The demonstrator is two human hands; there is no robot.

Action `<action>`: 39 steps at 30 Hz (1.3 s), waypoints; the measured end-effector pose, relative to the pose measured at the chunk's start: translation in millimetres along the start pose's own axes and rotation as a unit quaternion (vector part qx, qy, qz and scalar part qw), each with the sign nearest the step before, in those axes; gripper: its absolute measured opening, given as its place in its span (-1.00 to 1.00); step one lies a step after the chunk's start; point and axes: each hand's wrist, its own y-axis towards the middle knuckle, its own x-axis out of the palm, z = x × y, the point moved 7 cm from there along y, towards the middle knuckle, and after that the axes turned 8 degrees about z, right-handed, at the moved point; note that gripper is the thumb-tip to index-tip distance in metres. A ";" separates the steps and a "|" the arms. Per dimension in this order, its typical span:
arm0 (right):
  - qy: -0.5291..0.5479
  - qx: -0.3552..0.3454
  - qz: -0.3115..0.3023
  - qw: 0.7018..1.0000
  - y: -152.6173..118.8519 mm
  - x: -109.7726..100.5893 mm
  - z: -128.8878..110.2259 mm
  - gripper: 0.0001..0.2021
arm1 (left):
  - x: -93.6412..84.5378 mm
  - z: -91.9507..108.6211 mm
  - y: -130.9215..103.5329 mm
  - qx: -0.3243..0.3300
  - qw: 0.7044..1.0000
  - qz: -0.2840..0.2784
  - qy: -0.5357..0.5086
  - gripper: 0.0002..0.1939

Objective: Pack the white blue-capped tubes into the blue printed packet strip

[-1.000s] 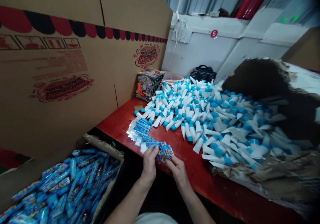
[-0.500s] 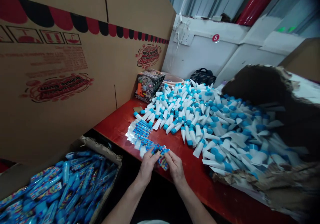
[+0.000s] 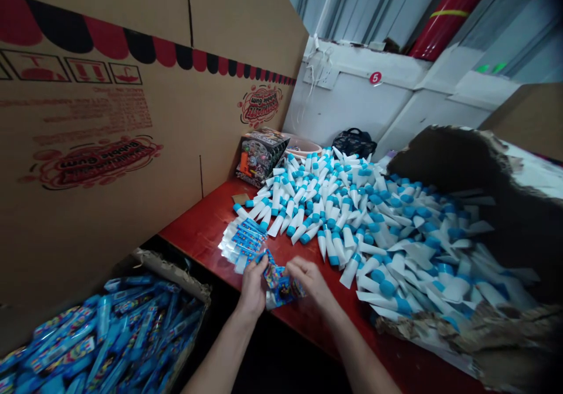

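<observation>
A printed blue plastic sleeve is spread between my two hands over the table's front edge. My left hand is closed on its left side, thumb on top. At the sleeve's upper right edge, the fingers of my right hand are pinched together on it. A fanned row of similar clear-and-blue sleeves lies on the red table just beyond my left hand. Past my right hand spreads a large heap of white squeeze tubes with blue caps.
At lower left, an open carton holds many blue wrapped tubes. A tall cardboard box walls the left side. Behind the heap are a toy box, a pink basin and a dark bag. Torn cardboard borders the right.
The sleeve has opened out flatter between my hands and reaches lower. My right hand has shifted slightly right and turned its fingers inward. The view has tilted a little.
</observation>
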 end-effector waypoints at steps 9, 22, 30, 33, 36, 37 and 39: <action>-0.556 -0.162 0.024 0.815 62.7 -26.6 13.9 -0.76 | -11.8 20.3 4.6 -0.005 0.998 0.034 -0.051 -0.64; -0.103 -0.170 0.038 0.979 -60.1 -20.5 -69.0 -0.62 | -2.8 17.3 -6.7 0.048 0.993 0.098 -0.038 -0.66; -0.266 -0.179 0.070 0.945 -88.6 -25.5 -58.9 -0.59 | 10.8 -0.8 -22.6 0.075 0.993 0.081 -0.043 -0.70; -0.316 -0.174 0.099 0.928 -94.1 -32.9 -53.3 -0.59 | 9.7 -6.8 -24.5 0.068 0.993 0.085 -0.036 -0.66; -0.347 -0.179 0.112 0.914 -98.7 -36.7 -51.9 -0.60 | 10.4 -10.7 -26.4 0.056 0.994 0.083 -0.035 -0.65; -0.357 -0.181 0.117 0.909 -99.7 -37.5 -51.9 -0.61 | 11.3 -11.7 -27.4 0.051 0.995 0.080 -0.035 -0.65; -0.372 -0.179 0.124 0.902 -100.7 -38.9 -51.7 -0.62 | 13.8 -13.8 -29.9 0.039 0.996 0.075 -0.032 -0.65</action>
